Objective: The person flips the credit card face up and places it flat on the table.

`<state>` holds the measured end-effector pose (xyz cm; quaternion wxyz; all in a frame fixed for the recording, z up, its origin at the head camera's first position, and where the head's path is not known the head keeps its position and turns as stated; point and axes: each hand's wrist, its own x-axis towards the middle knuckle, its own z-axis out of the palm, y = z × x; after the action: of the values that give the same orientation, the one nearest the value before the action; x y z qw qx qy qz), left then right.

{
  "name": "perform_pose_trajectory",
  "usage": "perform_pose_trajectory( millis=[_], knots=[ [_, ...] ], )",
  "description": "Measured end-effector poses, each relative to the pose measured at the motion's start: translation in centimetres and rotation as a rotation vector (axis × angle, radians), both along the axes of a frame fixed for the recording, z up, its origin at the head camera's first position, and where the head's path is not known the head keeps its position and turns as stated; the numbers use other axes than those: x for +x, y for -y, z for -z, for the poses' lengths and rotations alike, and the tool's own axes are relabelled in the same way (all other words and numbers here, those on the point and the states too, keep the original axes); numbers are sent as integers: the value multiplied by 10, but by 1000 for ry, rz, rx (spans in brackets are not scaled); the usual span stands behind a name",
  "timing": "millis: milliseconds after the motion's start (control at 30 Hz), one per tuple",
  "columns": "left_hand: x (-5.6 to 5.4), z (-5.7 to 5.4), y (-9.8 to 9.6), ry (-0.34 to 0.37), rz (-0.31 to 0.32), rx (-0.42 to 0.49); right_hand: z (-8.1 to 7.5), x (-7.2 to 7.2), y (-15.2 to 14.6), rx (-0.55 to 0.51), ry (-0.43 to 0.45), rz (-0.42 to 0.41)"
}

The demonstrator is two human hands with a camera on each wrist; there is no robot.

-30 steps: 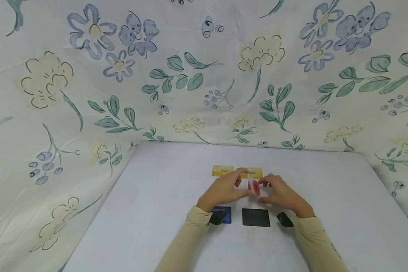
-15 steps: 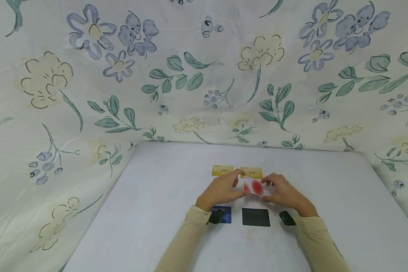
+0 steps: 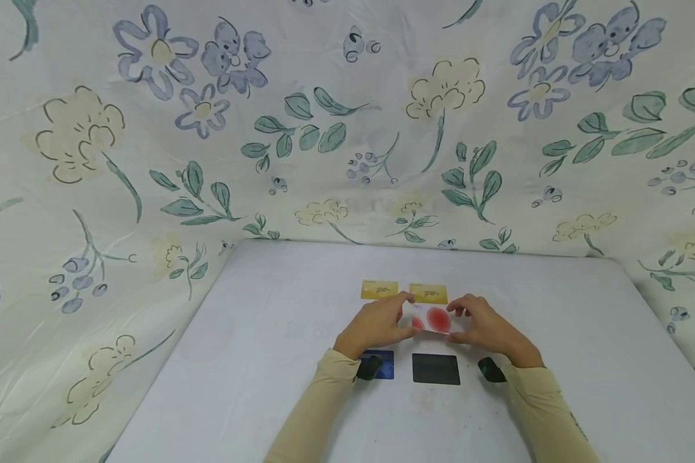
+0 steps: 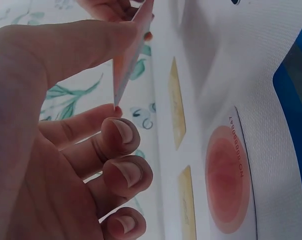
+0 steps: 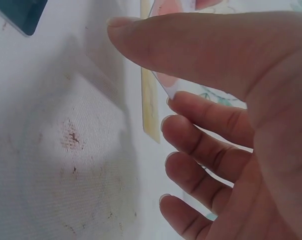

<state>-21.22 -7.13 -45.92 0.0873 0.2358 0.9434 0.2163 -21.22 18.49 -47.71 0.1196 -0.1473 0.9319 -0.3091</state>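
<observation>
A white card with red circles (image 3: 437, 319) is held up above the table, its printed face toward the head camera. My left hand (image 3: 375, 325) pinches its left end between thumb and index finger. At its right end, my right hand (image 3: 489, 329) has thumb and index finger at the corners, the other fingers loosely bent. A second red-circled card (image 4: 228, 180) lies on the table, showing in the left wrist view and hidden behind my left hand in the head view. Two yellow cards, one left (image 3: 379, 289) and one right (image 3: 431, 294), lie side by side beyond my hands.
Nearer to me lie a blue card (image 3: 387, 363), partly covered by the dark wrist camera (image 3: 370, 368), and a black card (image 3: 435, 369). The white tabletop (image 3: 255, 386) ends at a floral cloth (image 3: 347, 148) behind.
The card has turned from nearly edge-on to face the head camera, spreading wider between my hands. My right hand has shifted slightly right. The cards on the table have stayed put.
</observation>
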Motion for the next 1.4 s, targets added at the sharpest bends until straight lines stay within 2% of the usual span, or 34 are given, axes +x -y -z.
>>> perform_pose_trajectory(
  millis=[233, 600, 1400],
  knots=[
    [0, 2, -1, 7, -1, -21, -2, 0, -2, -13, 12, 1],
    [1, 7, -4, 41, -16, -73, 6, 0, -3, -4, 25, 2],
    [1, 14, -8, 21, -2, -143, 10, -2, -2, 10, 44, 2]
  ],
)
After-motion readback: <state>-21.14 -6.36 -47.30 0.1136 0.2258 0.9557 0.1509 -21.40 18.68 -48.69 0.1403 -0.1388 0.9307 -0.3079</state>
